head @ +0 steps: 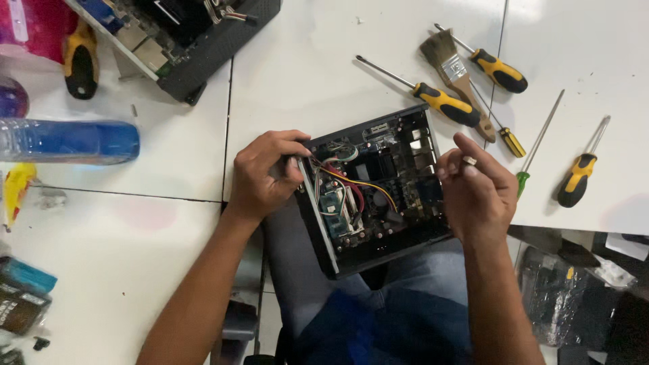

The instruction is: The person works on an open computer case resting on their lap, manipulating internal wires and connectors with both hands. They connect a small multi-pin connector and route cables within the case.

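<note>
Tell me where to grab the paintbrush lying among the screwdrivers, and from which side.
Take the paintbrush by its bare wooden handle, below the metal ferrule, coming from above. It lies flat on the white table with bristles toward the far edge. A yellow-and-black screwdriver lies close on its left, so a pinch across the handle's lower end looks least crowded.

Materials and finishes: opened small computer case and surrounding tools

Computer case (323,230): matt black sheet metal; internal wires (351,181) in glossy plastic insulation. Screwdrivers (443,103): bright steel shafts, yellow-and-black rubbery plastic grips. Paintbrush (454,67): wooden handle, shiny metal ferrule, coarse bristles. Table (304,74): smooth white laminate, slightly glossy. Bottle (67,140): clear glossy blue plastic.
</note>
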